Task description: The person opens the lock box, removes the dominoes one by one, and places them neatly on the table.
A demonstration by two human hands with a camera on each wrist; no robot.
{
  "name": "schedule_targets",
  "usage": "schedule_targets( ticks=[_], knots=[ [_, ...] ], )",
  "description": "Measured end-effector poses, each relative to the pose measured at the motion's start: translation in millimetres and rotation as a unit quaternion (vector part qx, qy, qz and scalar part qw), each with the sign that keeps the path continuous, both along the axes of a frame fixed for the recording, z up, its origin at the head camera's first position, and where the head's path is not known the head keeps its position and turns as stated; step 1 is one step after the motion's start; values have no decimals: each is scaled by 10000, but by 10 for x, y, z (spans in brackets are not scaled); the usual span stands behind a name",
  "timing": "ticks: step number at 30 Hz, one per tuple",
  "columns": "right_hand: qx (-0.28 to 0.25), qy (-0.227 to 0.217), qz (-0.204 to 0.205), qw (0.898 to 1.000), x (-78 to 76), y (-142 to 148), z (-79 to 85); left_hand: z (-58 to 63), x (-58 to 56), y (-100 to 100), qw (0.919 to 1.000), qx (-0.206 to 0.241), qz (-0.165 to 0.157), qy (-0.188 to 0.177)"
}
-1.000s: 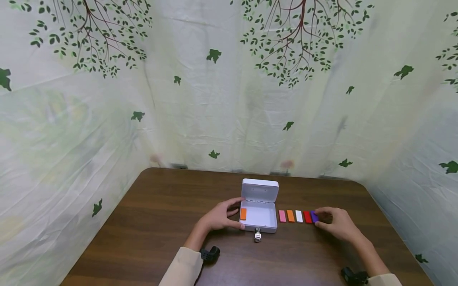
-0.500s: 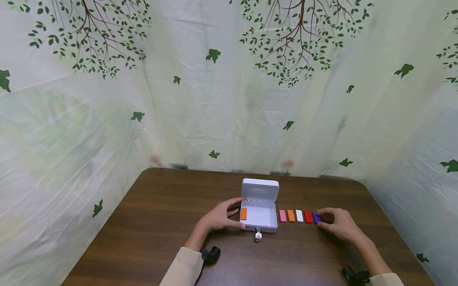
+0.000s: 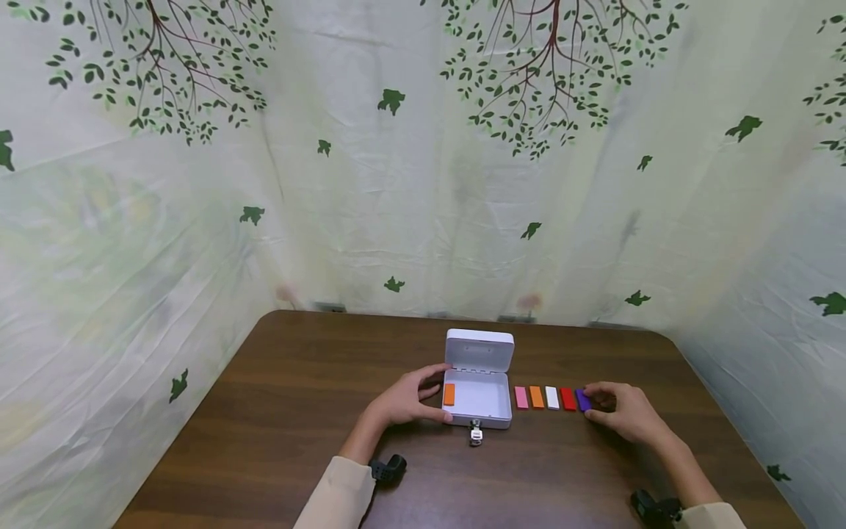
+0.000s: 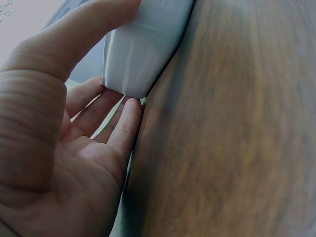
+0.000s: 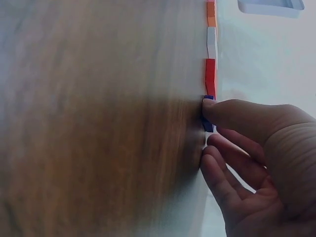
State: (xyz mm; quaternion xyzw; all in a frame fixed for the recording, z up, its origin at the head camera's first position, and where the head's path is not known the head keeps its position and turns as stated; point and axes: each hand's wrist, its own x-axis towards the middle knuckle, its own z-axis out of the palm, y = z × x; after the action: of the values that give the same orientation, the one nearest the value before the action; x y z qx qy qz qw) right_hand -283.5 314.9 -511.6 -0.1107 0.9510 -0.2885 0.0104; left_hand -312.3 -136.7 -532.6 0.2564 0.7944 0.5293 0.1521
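A white box [image 3: 485,424] with a hinged lid [image 3: 480,349] stands open on the table. One orange block [image 3: 449,394] lies inside at its left wall. My left hand [image 3: 410,398] holds the box's left side, thumb at the front corner and fingers toward the back corner. Right of the box runs a row of small flat blocks: pink [image 3: 521,397], orange [image 3: 537,397], white [image 3: 551,397], red [image 3: 568,399] and purple [image 3: 583,400]. The purple block, at the right end, is pinched by the thumb and finger of my right hand [image 3: 621,413], low at the tabletop.
A metal latch [image 3: 476,435] hangs from the box's front edge over the brown wooden table [image 3: 317,382]. Behind and beside the table hangs a pale curtain [image 3: 357,220] printed with leaves. Each wrist wears a black camera.
The purple block has shifted slightly right with my right hand, so a small gap separates it from the red block. My left hand stays on the box.
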Motion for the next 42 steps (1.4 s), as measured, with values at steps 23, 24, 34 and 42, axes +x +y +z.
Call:
schedule_targets(
  ticks=[23,24,34,42],
  knots=[
    [-143,780,41,9968,43,-120,183,15,6,-2,9999,83,-40,-67],
    [-195,797,72,9966,47,-150,196,15,7,-2,9999,76,-34,-62],
    [-523,958,362,9934,15,-499,248,-1,16,-1,9999,65,-41,-88],
    [-792,1142,705,9878,-41,-770,270,11,13,-2,10000,15,-16,-67]
  ],
)
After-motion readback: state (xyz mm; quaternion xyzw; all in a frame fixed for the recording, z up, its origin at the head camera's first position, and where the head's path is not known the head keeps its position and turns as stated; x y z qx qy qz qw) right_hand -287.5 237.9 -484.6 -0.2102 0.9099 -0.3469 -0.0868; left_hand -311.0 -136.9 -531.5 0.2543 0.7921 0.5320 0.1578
